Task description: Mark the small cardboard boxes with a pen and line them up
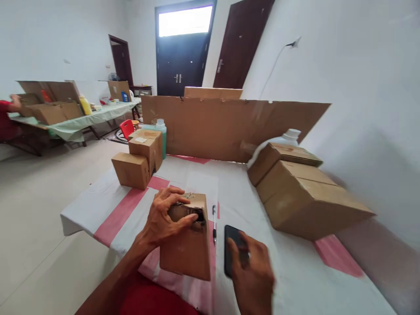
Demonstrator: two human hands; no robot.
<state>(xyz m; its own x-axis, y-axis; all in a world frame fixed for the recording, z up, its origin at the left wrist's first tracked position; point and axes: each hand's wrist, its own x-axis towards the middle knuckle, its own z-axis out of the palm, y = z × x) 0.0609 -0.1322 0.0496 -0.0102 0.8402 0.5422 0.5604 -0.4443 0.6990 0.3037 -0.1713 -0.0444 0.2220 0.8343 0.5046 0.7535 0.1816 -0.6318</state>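
Observation:
A small brown cardboard box (185,253) stands upright on the cloth-covered table in front of me. My left hand (166,214) grips its upper part, fingers over the top and the thumb by a ragged dark hole (198,215) in the cardboard. Just right of the box, a black smartphone (229,262) lies on the cloth. Over the phone is my right hand (252,267), somewhat blurred, its thumb and fingers bent and apart. Whether the fingertips touch the phone I cannot tell. A pen (214,225) lies between box and phone.
Stacked cartons (133,170) and a green-liquid bottle (160,135) stand at the left. Larger cartons (302,197) and a white jug (288,138) occupy the right. An upright cardboard panel (210,127) spans the back. A person's red sleeve (6,118) shows at another table (108,111).

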